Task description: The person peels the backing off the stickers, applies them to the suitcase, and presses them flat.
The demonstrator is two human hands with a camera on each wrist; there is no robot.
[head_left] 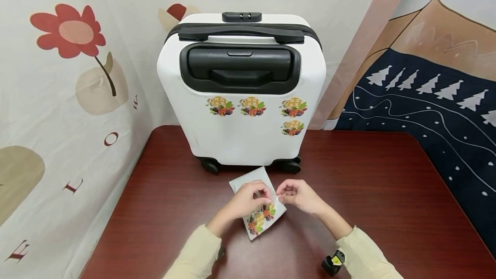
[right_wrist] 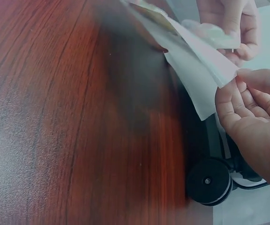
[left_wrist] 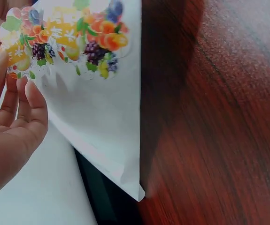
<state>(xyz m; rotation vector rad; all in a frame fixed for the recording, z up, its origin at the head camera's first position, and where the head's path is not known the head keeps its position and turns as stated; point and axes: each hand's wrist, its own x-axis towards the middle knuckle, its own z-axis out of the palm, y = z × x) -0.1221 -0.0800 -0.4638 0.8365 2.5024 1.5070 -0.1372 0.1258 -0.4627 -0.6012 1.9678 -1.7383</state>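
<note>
A white sticker sheet, printed with fruit stickers, is tilted between both hands above the table. My left hand pinches a fruit sticker between thumb and fingers, its far part overlapping the sheet in the left wrist view. From behind, that sticker looks pale and translucent in the right wrist view. My right hand pinches the sheet's edge between thumb and forefinger. Behind the hands a white suitcase stands upright, with several matching fruit stickers on its front.
The suitcase rests on black wheels on the dark red wooden table. Its black handle is at the top. A patterned cloth hangs behind, and a dark blue one hangs at the right.
</note>
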